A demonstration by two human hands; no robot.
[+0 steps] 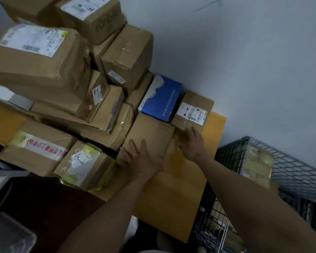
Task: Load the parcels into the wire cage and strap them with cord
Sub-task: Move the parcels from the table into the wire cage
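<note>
A plain brown parcel (150,134) lies on the yellow table (173,194) in front of a blue box (162,99). My left hand (140,159) lies on the parcel's near left corner with its fingers spread. My right hand (192,145) reaches to the parcel's right side, fingers relaxed and blurred; whether it touches the parcel is unclear. The wire cage (288,172) stands at the right, below table level, with a brown parcel (259,161) inside it. No cord is in view.
A tall heap of brown parcels (44,61) fills the table's left and back. A labelled small box (193,108) sits right of the blue box. Two taped parcels (84,163) lie at the near left. A grey wall (244,52) runs behind.
</note>
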